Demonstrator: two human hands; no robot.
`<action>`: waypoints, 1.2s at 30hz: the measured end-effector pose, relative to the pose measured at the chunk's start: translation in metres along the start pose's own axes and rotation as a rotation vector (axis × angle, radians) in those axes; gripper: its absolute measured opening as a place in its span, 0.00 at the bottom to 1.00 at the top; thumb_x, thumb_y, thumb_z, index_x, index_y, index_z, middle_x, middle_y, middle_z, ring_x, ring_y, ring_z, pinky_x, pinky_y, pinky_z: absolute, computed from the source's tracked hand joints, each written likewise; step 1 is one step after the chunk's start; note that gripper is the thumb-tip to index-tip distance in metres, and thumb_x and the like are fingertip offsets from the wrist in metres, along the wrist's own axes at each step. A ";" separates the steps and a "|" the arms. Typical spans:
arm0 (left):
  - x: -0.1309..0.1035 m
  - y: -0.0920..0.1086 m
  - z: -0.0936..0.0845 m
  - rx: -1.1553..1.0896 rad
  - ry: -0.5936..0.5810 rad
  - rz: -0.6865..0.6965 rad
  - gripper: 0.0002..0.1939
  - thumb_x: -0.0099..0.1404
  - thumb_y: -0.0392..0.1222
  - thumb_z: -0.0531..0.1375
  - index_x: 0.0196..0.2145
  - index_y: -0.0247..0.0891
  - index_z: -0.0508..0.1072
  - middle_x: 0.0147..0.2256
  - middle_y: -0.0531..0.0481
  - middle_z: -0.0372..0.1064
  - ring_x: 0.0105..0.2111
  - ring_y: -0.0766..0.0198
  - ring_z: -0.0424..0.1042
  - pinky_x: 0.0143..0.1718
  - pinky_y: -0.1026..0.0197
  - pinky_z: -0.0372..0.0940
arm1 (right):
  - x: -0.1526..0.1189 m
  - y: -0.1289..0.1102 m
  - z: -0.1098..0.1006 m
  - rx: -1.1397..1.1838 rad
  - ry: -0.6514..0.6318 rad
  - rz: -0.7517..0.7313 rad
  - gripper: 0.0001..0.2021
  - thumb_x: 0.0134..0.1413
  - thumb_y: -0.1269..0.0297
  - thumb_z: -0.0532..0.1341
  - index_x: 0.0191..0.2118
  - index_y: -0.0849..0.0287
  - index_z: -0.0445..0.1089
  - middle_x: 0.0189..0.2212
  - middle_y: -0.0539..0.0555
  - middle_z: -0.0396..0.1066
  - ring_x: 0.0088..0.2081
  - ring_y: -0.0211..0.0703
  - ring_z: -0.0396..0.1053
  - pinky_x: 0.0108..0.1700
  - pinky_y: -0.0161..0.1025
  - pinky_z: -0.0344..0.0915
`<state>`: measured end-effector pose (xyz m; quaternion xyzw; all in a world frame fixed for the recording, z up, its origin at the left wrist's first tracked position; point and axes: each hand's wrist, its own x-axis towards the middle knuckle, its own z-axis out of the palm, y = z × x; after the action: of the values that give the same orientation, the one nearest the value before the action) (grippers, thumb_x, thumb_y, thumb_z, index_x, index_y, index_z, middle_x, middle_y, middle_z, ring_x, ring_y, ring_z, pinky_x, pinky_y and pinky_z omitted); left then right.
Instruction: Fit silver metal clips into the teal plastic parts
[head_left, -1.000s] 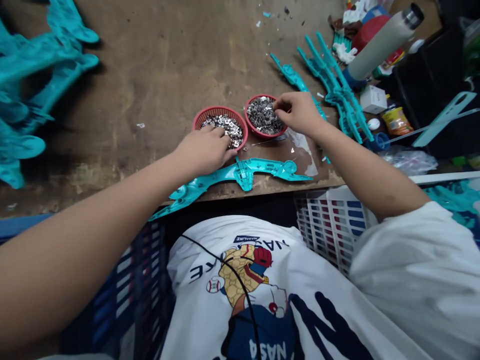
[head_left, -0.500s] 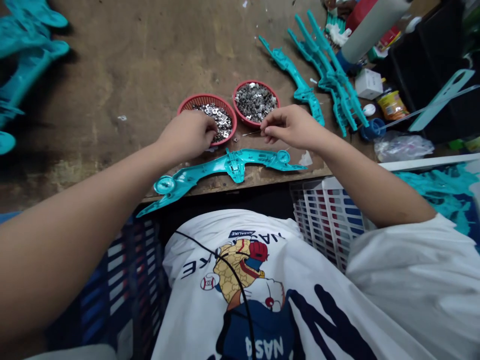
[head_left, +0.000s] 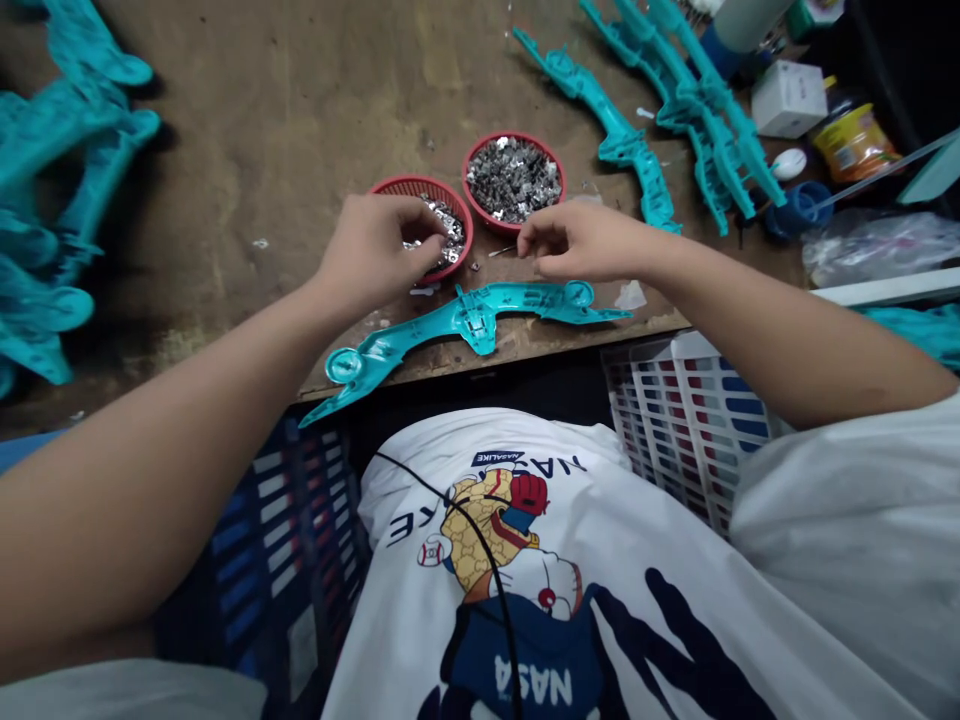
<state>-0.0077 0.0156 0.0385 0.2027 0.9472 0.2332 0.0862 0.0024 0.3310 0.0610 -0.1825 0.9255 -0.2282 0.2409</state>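
Observation:
My left hand [head_left: 371,240] is over the left red basket [head_left: 401,187], its curled fingers and thumb close together above small shiny metal clips [head_left: 452,228]. Whatever its fingertips hold is hidden. My right hand [head_left: 581,240] hovers just below the right red basket [head_left: 466,195], heaped with small grey metal pieces [head_left: 514,180]. Its fingers are curled in toward the thumb. A thin pale stick [head_left: 501,252] shows beside those fingertips; I cannot tell whether it is gripped. Below both hands a long curved teal plastic part [head_left: 476,322] lies along the table's front edge.
More teal parts are stacked at left [head_left: 82,170] and lie at right [head_left: 697,110]. A white box [head_left: 789,98], a blue cup [head_left: 799,208] and a plastic bag [head_left: 862,245] stand farther right. Crates, one white [head_left: 675,400] and one dark blue [head_left: 300,510], sit below the table edge.
The view has shifted slightly. My left thumb now shows more clearly, farther from the clips, and the left hand has lifted a little. My right hand stays near the same place, fingers still curled.

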 end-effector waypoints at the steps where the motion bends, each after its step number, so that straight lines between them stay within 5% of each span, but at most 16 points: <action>1: 0.000 0.001 0.001 0.004 -0.019 -0.002 0.17 0.89 0.43 0.61 0.59 0.32 0.87 0.57 0.44 0.92 0.52 0.58 0.80 0.68 0.49 0.78 | 0.001 0.001 0.000 0.009 -0.021 -0.016 0.19 0.77 0.58 0.73 0.66 0.53 0.91 0.51 0.58 0.92 0.52 0.57 0.86 0.56 0.47 0.81; 7: 0.000 -0.005 0.007 -0.053 -0.016 -0.009 0.21 0.90 0.54 0.62 0.59 0.34 0.88 0.55 0.48 0.92 0.50 0.58 0.77 0.65 0.49 0.79 | 0.010 0.021 0.001 0.065 -0.074 -0.085 0.15 0.75 0.51 0.80 0.56 0.54 0.95 0.45 0.55 0.92 0.48 0.55 0.88 0.58 0.50 0.84; 13: 0.000 -0.011 0.012 -0.058 0.026 0.049 0.19 0.88 0.46 0.61 0.65 0.35 0.86 0.55 0.48 0.91 0.50 0.58 0.80 0.65 0.48 0.79 | 0.018 0.034 0.004 0.090 -0.071 -0.065 0.16 0.71 0.48 0.84 0.55 0.51 0.96 0.43 0.55 0.92 0.45 0.58 0.89 0.56 0.55 0.87; 17: -0.007 -0.005 0.019 0.097 -0.012 0.311 0.22 0.90 0.43 0.56 0.66 0.41 0.88 0.58 0.42 0.90 0.58 0.48 0.86 0.66 0.42 0.80 | 0.020 0.035 0.003 0.055 -0.059 -0.063 0.16 0.68 0.48 0.86 0.53 0.49 0.96 0.46 0.55 0.93 0.50 0.63 0.89 0.61 0.58 0.86; 23: -0.025 0.017 0.046 0.295 -0.247 0.672 0.25 0.89 0.36 0.56 0.66 0.44 0.93 0.54 0.37 0.90 0.58 0.43 0.87 0.62 0.44 0.81 | 0.024 0.040 0.006 0.000 -0.058 -0.029 0.09 0.65 0.60 0.88 0.48 0.50 0.95 0.43 0.54 0.90 0.52 0.62 0.87 0.61 0.56 0.82; 31: -0.030 0.018 0.056 0.343 -0.265 0.659 0.28 0.89 0.34 0.54 0.67 0.41 0.93 0.56 0.36 0.91 0.57 0.44 0.87 0.62 0.46 0.81 | 0.031 0.054 0.019 -0.077 -0.172 -0.139 0.11 0.70 0.53 0.83 0.50 0.52 0.96 0.43 0.51 0.91 0.51 0.56 0.87 0.59 0.50 0.79; 36: -0.030 0.020 0.055 0.340 -0.264 0.654 0.28 0.90 0.34 0.54 0.70 0.40 0.92 0.57 0.34 0.91 0.58 0.42 0.87 0.63 0.44 0.82 | 0.034 0.061 0.025 -0.042 -0.118 -0.070 0.08 0.68 0.56 0.85 0.47 0.51 0.97 0.39 0.52 0.90 0.48 0.58 0.88 0.60 0.54 0.81</action>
<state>0.0406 0.0411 0.0013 0.5333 0.8386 0.0598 0.0936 -0.0264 0.3576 -0.0021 -0.2330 0.9073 -0.2056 0.2831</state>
